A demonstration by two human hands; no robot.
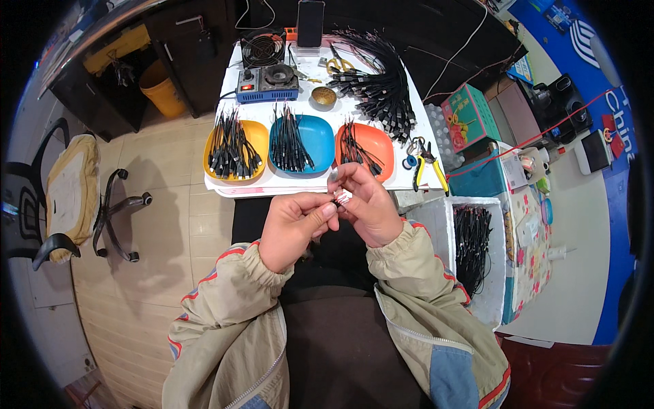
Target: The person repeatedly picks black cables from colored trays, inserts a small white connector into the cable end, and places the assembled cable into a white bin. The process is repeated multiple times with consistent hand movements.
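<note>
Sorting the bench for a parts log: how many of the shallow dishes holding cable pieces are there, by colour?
Yellow dish: 1
Blue dish: 1
Orange dish: 1
Total: 3 dishes, side by side on the white table, each holding black cable pieces. Both hands, left hand and right hand, pinch a small part just in front of them.

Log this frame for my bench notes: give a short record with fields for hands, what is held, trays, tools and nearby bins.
left hand: fingers pinch a small white connector piece
right hand: fingers grip the same piece from the other side
trays: yellow tray, blue tray, orange tray, each holding black cable pieces
tools: yellow-handled pliers at the table's right edge; scissors farther back
large bundle: black cables behind the orange tray
bin: white foam box with black cables, to the person's right
</note>
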